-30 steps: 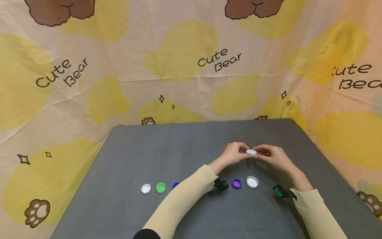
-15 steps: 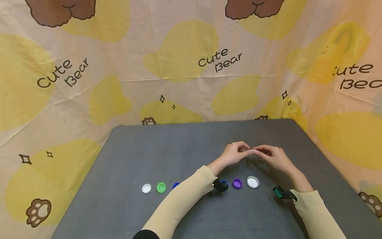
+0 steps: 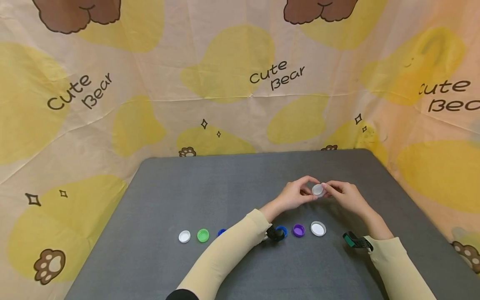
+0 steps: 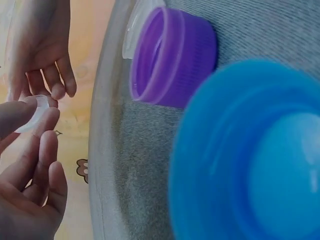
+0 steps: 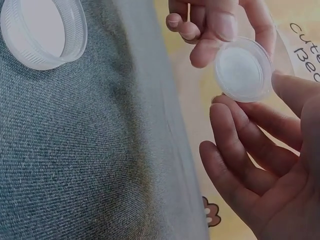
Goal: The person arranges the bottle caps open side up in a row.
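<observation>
Both hands hold one whitish translucent bottle cap (image 3: 318,190) above the far right part of the table. My left hand (image 3: 293,194) pinches its left edge with thumb and fingers, and my right hand (image 3: 346,196) pinches the right edge. The right wrist view shows the cap tilted with its round hollow side and raised rim facing that camera. There the right thumb lies at the rim, with the other fingers spread below. Nearer on the table lie a white cap (image 3: 318,228), a purple cap (image 3: 298,230) and a blue cap (image 3: 282,231), partly covered by the left wrist camera.
Further left in the same row lie a white cap (image 3: 184,236), a green cap (image 3: 203,235) and another blue cap (image 3: 221,232), half hidden by the left sleeve. The grey table (image 3: 210,187) backs onto a printed cloth (image 3: 225,75).
The held cap has turned over between the fingers: its flat white top faced up, then it stood nearly edge-on, and now its hollow side shows. The hands have stayed nearly in place.
</observation>
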A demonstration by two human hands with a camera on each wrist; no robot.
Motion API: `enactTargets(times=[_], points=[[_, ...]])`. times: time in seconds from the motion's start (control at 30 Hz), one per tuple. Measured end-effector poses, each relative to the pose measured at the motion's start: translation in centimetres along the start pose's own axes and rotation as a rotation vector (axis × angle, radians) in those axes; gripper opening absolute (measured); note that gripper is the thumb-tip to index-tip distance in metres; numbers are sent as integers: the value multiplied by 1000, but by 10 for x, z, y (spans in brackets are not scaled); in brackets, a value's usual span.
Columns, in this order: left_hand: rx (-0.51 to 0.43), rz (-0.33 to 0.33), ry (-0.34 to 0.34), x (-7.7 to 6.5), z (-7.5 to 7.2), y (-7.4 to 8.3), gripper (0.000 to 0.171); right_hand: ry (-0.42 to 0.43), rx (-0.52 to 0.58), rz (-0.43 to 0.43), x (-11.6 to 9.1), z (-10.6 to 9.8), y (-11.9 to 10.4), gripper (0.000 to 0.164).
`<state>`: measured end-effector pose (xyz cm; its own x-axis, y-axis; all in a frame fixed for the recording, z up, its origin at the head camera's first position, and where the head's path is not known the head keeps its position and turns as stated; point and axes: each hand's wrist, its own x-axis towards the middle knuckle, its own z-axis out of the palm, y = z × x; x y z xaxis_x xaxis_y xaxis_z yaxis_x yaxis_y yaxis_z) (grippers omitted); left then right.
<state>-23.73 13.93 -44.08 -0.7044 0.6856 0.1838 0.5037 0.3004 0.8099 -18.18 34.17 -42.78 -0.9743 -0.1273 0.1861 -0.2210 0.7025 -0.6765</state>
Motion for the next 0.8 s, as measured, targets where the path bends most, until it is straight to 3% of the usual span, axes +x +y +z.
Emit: enactTargets(times=[0.5,0.8], points=[[30,-4,13,1,8,0,36,-12,-7,23,-4,0,5,33],[29,-55,25,-2,13,8,36,-18,0,-52,-13,-2,14,26]])
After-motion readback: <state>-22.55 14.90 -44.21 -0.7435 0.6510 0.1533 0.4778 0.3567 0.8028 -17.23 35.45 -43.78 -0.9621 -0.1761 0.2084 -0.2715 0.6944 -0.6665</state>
